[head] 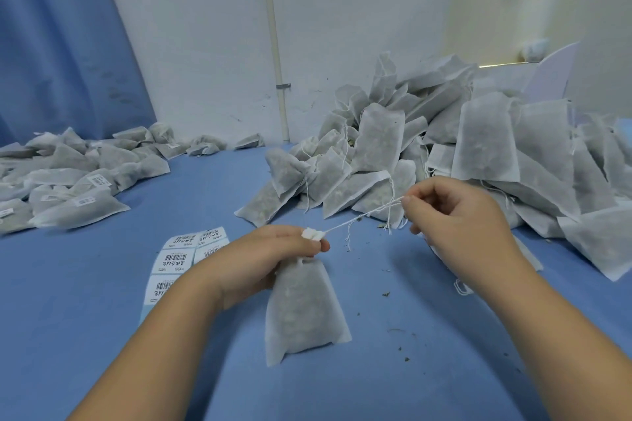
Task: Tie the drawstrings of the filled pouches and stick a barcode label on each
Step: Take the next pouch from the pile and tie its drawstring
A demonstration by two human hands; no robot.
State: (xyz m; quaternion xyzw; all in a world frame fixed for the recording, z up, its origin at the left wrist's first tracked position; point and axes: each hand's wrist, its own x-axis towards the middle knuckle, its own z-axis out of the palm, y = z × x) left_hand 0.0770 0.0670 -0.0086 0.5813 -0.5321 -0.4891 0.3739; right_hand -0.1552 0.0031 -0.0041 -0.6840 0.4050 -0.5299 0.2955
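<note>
Landmark: label sheet (pixel 181 260), flat on the blue bench (pixel 102 335). I give every place from it.
Pouch in work: pouch (pixel 302 311) stands upright just right of the label sheet, base on the bench, neck gathered at the top.
Left hand: left hand (pixel 270 251) reaches over the right edge of the label sheet. Its fingers are curled tight round the pouch neck, with a white tuft of fabric showing above the knuckles.
Right hand: right hand (pixel 455 212), well right of the label sheet and a little farther back, pinches the drawstring (pixel 362 215) between thumb and fingertip.
String: runs taut from the neck up to the right-hand pinch. Loose ends dangle below it.
Handling, my read: thin non-woven fabric with loose dry filling. I judge it light, soft and easily crushed, and the seams and the thin cord could tear under a hard yank.
Where to hold: the cinched neck for control and the cord near its ends for pulling. I'd avoid squeezing the belly.
Untied stock: heap of pouches (pixel 444 147), right of and behind the label sheet, many with open tops.
Done stock: labelled pouches (pixel 78 188), left of and behind the label sheet.
Debris: filling crumbs (pixel 386 294) on the bench right of the label sheet, beyond the pouch.
Step, my guess: the cinch is pulled closed. I can't see a knot, and there is no label on the face I can see.
</note>
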